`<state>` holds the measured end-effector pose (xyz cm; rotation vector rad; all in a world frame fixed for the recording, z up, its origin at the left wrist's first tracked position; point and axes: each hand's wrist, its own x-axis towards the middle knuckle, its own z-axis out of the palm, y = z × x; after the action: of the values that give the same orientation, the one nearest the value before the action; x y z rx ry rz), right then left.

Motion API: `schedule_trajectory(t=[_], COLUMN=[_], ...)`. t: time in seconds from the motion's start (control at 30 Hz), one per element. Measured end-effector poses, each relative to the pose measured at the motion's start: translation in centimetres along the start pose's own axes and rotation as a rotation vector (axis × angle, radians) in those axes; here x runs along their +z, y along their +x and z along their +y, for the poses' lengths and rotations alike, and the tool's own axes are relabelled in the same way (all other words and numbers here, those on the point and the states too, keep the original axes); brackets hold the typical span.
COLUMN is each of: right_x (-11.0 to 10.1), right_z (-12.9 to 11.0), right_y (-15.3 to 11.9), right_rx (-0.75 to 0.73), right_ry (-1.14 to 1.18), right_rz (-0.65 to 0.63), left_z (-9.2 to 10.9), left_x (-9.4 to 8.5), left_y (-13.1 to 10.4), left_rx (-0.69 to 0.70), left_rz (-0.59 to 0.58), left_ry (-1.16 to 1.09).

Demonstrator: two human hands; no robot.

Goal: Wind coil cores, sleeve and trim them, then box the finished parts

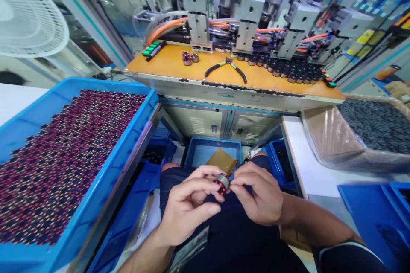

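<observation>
I find the part (222, 182) gripped in the left hand (191, 204), above the lap (243, 234); the right hand (259, 192) is pinched closed at its edge, on what I cannot tell. Judged light, rigid; windings (217, 187) likely fragile: hold the rim (223, 180).

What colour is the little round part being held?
The round part has a grey side and a red and black face, seen in the head view.
</observation>
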<state>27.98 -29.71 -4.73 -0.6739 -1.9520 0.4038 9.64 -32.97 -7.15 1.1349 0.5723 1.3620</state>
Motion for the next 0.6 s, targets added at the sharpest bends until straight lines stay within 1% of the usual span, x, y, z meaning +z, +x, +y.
schedule_trajectory(t=[0.1,0.17,0.23,0.27,0.33,0.4,0.43,0.47,0.53,0.6], right_x=[-0.8,-1.3,-1.6,-1.7,-1.6,-1.5,-1.5,-1.4,-1.4,-1.5], right_z=[-0.2,-0.4,-0.6,-0.8,-1.1,-1.4,-1.5,-1.5,-1.2,-0.5], right_y=[0.2,0.4,0.9,1.1,1.5,1.7,1.8,1.8,1.5,0.9], right_rx=[-0.021,-0.073,-0.147,-0.183,-0.234,-0.241,-0.24,-0.243,-0.242,-0.238], right_ry=[0.007,0.007,-0.007,-0.022,-0.064,-0.097,-0.106,-0.117,-0.157,-0.211], right_rz=[-0.061,-0.109,-0.154,-0.167,-0.176,-0.185,-0.205,-0.237,-0.3,-0.319], left_z=[-0.2,-0.4,-0.6,-0.7,-0.7,-0.7,-0.7,-0.8,-1.1,-1.8], left_x=[0.2,0.3,0.4,0.3,0.1,-0.3,-0.4,-0.5,-0.7,-0.8], left_y=[0.2,0.2,0.3,0.2,0.2,0.1,0.0,0.0,-0.1,-0.3], left_rx=[0.052,0.071,0.03,-0.03,-0.221,-0.413,-0.468,-0.488,-0.442,-0.343], left_rz=[-0.037,-0.069,-0.079,-0.07,-0.075,-0.145,-0.185,-0.211,-0.203,-0.163], left_ry=[-0.084,-0.23,-0.365,-0.395,-0.377,-0.341,-0.334,-0.333,-0.342,-0.362])
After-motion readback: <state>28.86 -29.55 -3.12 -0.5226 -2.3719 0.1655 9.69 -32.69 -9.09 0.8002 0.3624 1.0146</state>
